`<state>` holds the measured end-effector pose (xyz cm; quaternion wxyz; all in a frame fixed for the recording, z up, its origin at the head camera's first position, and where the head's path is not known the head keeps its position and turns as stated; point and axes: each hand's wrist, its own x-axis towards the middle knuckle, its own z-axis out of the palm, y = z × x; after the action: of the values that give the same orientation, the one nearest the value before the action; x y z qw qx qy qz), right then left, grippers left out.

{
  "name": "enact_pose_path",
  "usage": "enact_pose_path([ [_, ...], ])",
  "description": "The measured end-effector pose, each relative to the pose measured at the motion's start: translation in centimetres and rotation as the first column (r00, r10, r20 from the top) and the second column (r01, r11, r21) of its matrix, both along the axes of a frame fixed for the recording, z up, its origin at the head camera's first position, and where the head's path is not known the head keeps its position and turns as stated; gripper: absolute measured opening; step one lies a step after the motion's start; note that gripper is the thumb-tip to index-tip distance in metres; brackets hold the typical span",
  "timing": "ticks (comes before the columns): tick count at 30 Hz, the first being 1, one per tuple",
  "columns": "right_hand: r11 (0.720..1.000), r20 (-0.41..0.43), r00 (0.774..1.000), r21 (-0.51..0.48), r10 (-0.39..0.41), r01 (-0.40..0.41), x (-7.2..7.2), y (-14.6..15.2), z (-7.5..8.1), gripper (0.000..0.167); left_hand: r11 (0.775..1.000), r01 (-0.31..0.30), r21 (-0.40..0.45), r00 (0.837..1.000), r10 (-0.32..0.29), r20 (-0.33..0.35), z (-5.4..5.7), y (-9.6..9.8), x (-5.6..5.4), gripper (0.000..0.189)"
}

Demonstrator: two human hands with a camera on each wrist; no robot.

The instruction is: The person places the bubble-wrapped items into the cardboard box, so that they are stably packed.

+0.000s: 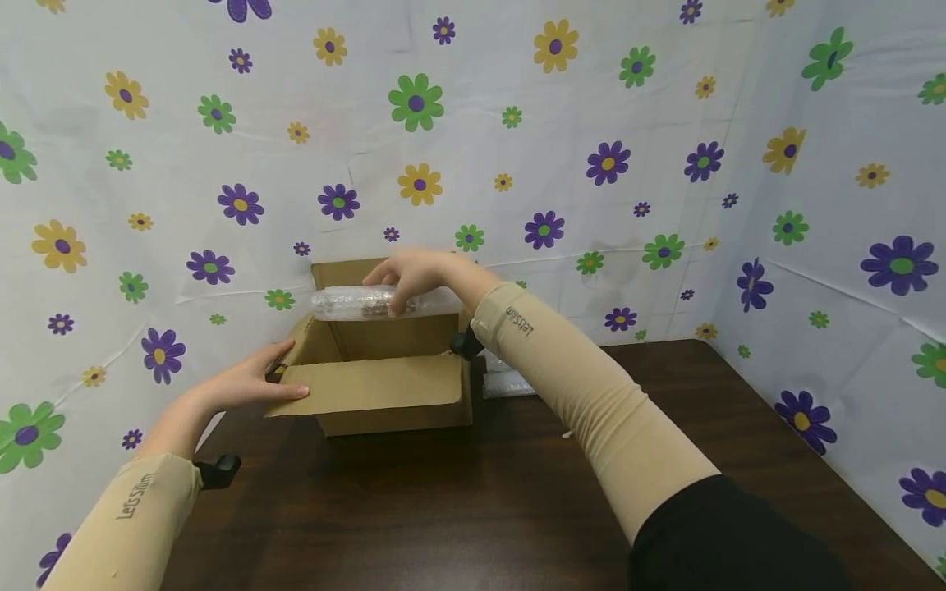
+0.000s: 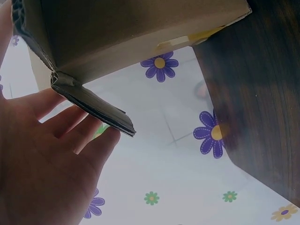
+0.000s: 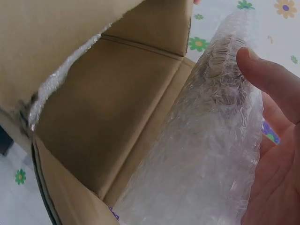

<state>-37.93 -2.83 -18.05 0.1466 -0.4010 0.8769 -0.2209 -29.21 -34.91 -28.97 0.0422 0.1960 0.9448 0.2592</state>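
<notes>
An open cardboard box (image 1: 399,417) stands on the table with its flaps spread. My left hand (image 1: 247,379) grips its left side, the thumb over the front flap (image 1: 377,386) and the fingers around the side flap (image 2: 93,105). Over the opening, my right hand (image 1: 417,277) holds a long roll of bubble wrap (image 1: 347,304) level, thumb on the near side. The right wrist view shows something darker inside the clear bubble wrap (image 3: 201,126), its kind hidden by the layers. Behind the front flap, a strip of bubble wrap (image 3: 61,75) shows inside the box.
More bubble-wrapped pieces (image 1: 508,384) lie on the table right of the box, partly hidden by the right arm. The dark wooden table (image 1: 443,509) reaches back to a flower-patterned cloth wall (image 1: 562,123). A small white scrap (image 1: 567,434) lies near the right forearm.
</notes>
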Motion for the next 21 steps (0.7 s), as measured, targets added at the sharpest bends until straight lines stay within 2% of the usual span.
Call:
enact_pose_path([
  [13,0.999,0.079,0.997,0.036,-0.002,-0.001,-0.3,-1.2,-2.5,0.064,1.0,0.005,0.013,1.0,-0.005,0.021,0.2,0.0,0.1,0.1],
  [21,0.999,0.099,0.995,0.044,0.017,-0.022,-0.8,-1.9,-4.1,0.063,1.0,0.0,0.007,1.0,0.0,0.012,0.1,-0.1,0.0,0.1],
])
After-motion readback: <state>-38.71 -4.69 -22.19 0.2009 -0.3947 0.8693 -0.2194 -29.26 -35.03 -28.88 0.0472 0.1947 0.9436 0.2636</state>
